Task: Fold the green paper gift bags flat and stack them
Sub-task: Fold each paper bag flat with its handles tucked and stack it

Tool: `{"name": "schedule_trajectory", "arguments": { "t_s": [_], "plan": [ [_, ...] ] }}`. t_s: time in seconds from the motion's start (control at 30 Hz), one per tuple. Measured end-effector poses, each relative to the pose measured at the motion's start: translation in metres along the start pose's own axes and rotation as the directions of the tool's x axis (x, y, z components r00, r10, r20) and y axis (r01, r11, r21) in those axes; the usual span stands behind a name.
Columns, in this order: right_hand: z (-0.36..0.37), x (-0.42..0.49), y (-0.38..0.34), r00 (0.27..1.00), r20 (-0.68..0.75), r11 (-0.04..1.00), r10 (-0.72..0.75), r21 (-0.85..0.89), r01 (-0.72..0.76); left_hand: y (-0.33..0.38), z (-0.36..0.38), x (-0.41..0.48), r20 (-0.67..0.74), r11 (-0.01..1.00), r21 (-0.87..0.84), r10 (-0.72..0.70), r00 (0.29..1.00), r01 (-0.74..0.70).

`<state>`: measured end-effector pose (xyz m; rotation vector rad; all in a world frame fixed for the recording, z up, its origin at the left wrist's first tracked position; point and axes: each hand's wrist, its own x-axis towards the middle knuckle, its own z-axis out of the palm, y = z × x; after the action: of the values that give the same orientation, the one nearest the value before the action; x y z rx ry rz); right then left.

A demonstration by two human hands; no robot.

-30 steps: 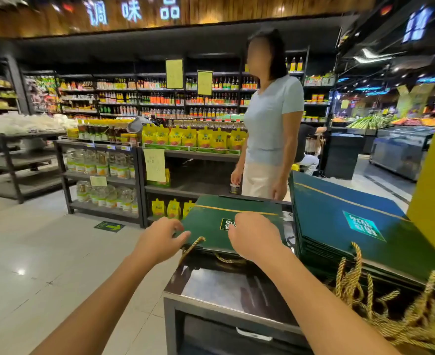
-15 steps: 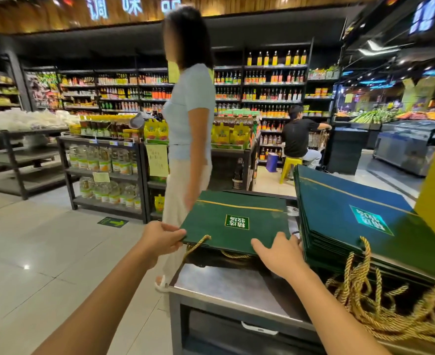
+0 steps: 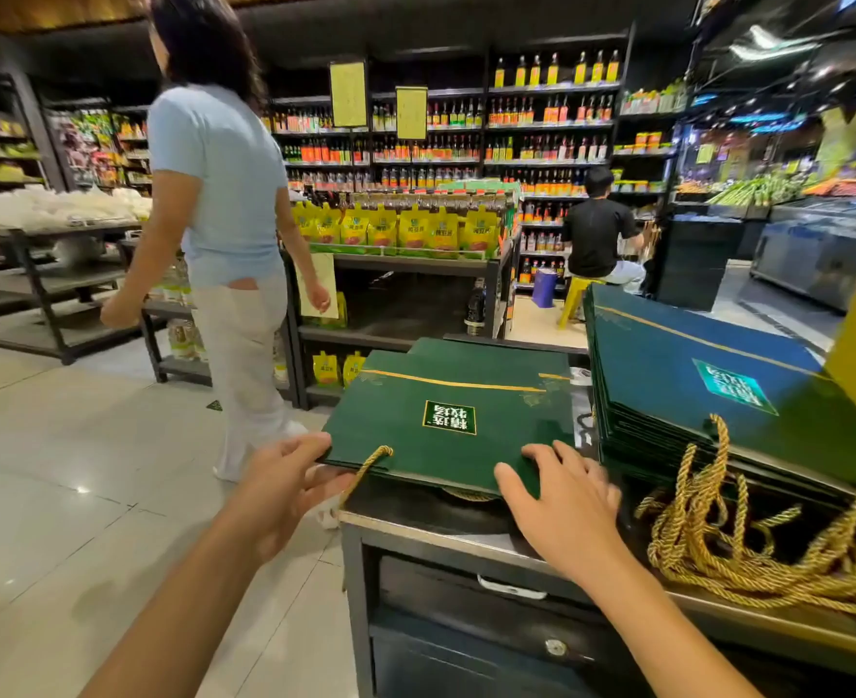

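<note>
My right hand (image 3: 562, 501) has slid to the near corner of the bag (image 3: 446, 420), fingers flat; my left hand (image 3: 289, 476) pinches the other corner. Flat on the table (image 3: 466, 541) mid-frame, it looks ready for the stack (image 3: 693, 385) at right.

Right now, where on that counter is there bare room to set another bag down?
Only the steel strip of the counter in front of the bag, between the left hand and right hand, is bare. The gap between bag and stack is narrow. Rope handles crowd the right edge.
</note>
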<state>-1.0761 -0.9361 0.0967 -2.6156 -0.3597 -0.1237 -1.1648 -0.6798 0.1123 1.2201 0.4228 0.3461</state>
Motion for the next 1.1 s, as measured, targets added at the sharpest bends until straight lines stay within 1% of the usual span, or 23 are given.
{"name": "schedule_trajectory", "arguments": {
  "t_s": [0.23,0.37,0.5,0.57,0.63,0.7,0.77,0.83,0.93,1.0,1.1],
  "plan": [
    [0.000,-0.015,0.019,0.998,-0.037,0.999,-0.053,0.001,0.053,-0.016,0.008,-0.024,0.000,1.000,-0.018,0.013,1.000,-0.013],
    [0.000,-0.015,0.024,0.997,-0.053,0.997,-0.058,0.045,0.060,-0.028,0.019,-0.038,0.089,1.000,0.012,0.012,0.996,-0.013],
    [0.001,-0.013,0.029,0.993,-0.099,0.990,-0.061,0.118,0.073,-0.038,0.025,-0.050,0.139,0.998,-0.045,-0.032,0.990,0.039],
    [0.003,-0.012,0.032,0.991,-0.117,0.987,-0.070,0.138,0.086,-0.045,0.025,-0.054,0.158,0.998,0.029,-0.054,0.986,0.050],
    [0.006,-0.011,0.033,0.988,-0.134,0.985,-0.080,0.142,0.099,-0.053,0.026,-0.060,0.178,0.985,0.171,-0.066,0.982,0.035],
    [0.007,-0.010,0.033,0.984,-0.153,0.985,-0.090,0.135,0.111,-0.058,0.028,-0.064,0.222,0.938,0.345,-0.058,0.973,-0.023],
    [0.009,-0.010,0.033,0.982,-0.163,0.984,-0.095,0.135,0.118,-0.060,0.032,-0.067,0.274,0.889,0.453,-0.070,0.959,-0.064],
    [0.009,-0.011,0.034,0.981,-0.169,0.981,-0.097,0.151,0.123,-0.060,0.036,-0.068,0.323,0.856,0.508,-0.086,0.942,-0.096],
    [0.008,-0.011,0.034,0.979,-0.179,0.974,-0.097,0.183,0.130,-0.059,0.043,-0.067,0.382,0.791,0.584,-0.071,0.921,-0.181],
    [0.006,-0.013,0.033,0.978,-0.180,0.970,-0.101,0.200,0.137,-0.059,0.048,-0.066,0.394,0.775,0.599,-0.067,0.917,-0.201],
    [0.006,-0.015,0.034,0.967,-0.192,0.957,-0.169,0.203,0.208,-0.058,0.056,-0.067,0.429,0.762,0.610,-0.089,0.899,-0.216]
  ]
}}
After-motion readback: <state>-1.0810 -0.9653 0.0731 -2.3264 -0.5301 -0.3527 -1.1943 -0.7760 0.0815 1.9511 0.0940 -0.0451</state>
